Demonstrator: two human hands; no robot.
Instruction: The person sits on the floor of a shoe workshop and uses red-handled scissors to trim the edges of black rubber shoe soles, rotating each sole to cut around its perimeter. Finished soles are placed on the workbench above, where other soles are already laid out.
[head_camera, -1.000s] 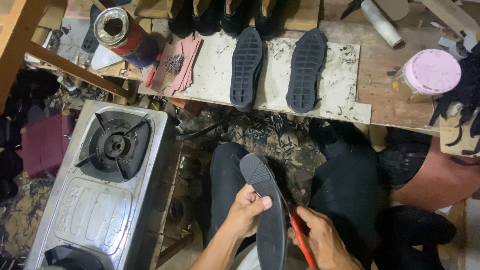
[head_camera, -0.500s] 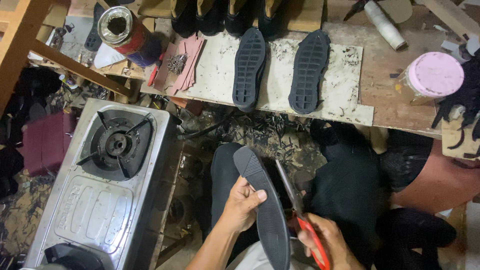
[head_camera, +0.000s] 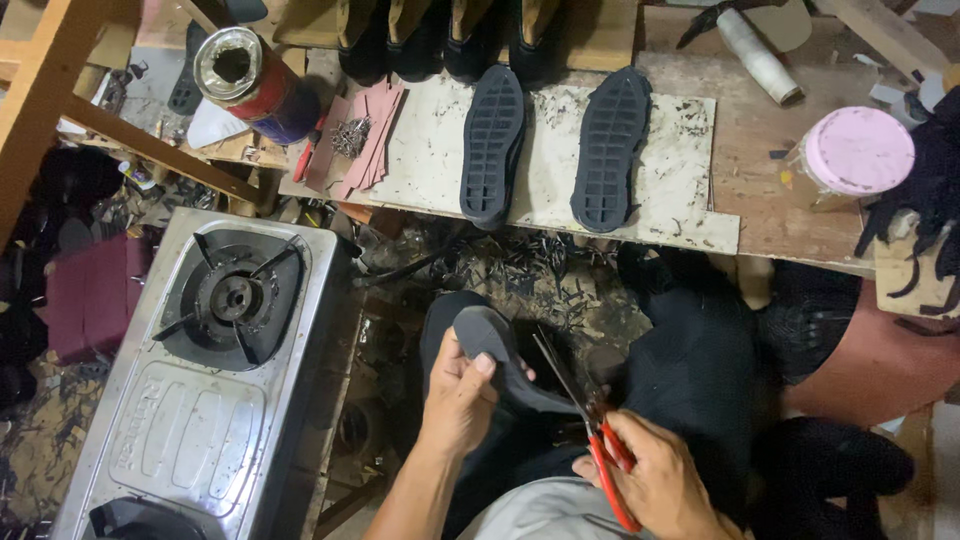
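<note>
Head view, looking down over lap, lower centre of frame.

Item 1: left hand, lower centre, closed round a dark grey shoe sole; thumb on top, sole held above the knees, toe end pointing to upper left.

Item 2: right hand, bottom right of centre, fingers thru handles of red-handled scissors; blades part open, tips at the sole's right edge.

Item 3: table, across top of frame, w/ pale stained board on it.

Item 4: two black treaded soles, side by side on the board, tread up, apart from each other.

Item 5: pink-lidded jar, upper right, on table.

Item 6: open tin can, upper left, red and blue body.

Item 7: steel gas stove, left side, burner in its upper half, on the floor.

Item 8: dark offcut scraps, scattered on floor betw. table edge and knees.
</note>
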